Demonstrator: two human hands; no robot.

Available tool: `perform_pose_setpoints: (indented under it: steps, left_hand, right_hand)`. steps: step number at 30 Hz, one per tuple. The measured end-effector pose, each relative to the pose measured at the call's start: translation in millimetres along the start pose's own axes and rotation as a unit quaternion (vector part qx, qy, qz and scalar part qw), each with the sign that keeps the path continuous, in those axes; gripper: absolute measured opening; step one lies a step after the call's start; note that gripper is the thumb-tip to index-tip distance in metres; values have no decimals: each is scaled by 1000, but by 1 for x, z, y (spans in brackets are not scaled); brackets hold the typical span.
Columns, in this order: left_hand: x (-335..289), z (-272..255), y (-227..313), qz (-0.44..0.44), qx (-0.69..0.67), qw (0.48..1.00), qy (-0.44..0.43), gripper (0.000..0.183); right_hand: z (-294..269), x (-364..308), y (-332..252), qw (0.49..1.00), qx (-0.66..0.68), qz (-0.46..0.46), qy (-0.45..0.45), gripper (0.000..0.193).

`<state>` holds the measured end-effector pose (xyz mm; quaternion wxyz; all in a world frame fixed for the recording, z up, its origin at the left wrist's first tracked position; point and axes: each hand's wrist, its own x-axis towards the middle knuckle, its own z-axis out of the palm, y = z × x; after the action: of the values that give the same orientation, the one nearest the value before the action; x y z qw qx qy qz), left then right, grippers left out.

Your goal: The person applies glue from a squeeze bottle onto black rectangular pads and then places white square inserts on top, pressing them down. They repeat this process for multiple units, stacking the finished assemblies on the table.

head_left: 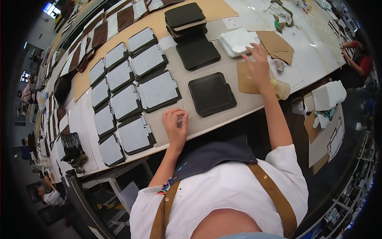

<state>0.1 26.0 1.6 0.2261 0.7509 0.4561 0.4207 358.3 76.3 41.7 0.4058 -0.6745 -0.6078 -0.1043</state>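
My right hand (258, 65) is open with fingers spread, its fingertips by the near right edge of a stack of white sheets (235, 42). Whether they touch it I cannot tell. My left hand (175, 124) hovers near the table's front edge, fingers loosely curled inward, with nothing seen in it. Between the hands lies a black panel (212, 94) with a notched side and a line along its border. Beyond it is a flat pile of black panels (197, 52), with a taller black-and-tan stack (186, 20) behind. Grey-topped, black-edged pieces (159, 90) lie in overlapping rows left of it.
Brown cardboard (275, 46) and a tan card (247, 78) flank my right hand; a cloudy plastic container (281, 90) stands by the edge. Brown and white strips (126, 18) cover the far left. A bin with white foam (329, 95) stands off the table's right side.
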Motion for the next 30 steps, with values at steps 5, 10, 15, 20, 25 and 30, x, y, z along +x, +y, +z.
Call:
perform_pose_setpoints:
  steps: [5, 10, 15, 20, 25, 30]
  left_hand:
    - [-2, 1, -1, 10, 14, 1000, 11, 10]
    - [-2, 1, -1, 3, 8, 1000, 12, 11]
    - [-4, -1, 0, 2, 15, 1000, 18, 11]
    - [1, 3, 1, 4, -25, 1000, 17, 9]
    - [7, -6, 8, 18, -46, 998, 32, 4]
    - [60, 9, 51, 84, -170, 981, -45, 6]
  right_hand:
    - [54, 31, 15, 982, -135, -30, -132, 13]
    - [48, 49, 29, 991, -28, 59, -119, 9]
    - [35, 80, 47, 938, 93, 208, -260, 11]
    - [20, 106, 181, 643, 577, 485, 133, 21]
    - [-40, 122, 154, 862, 312, 295, 268, 20]
    - [-61, 129, 102, 951, 267, 154, 29, 23]
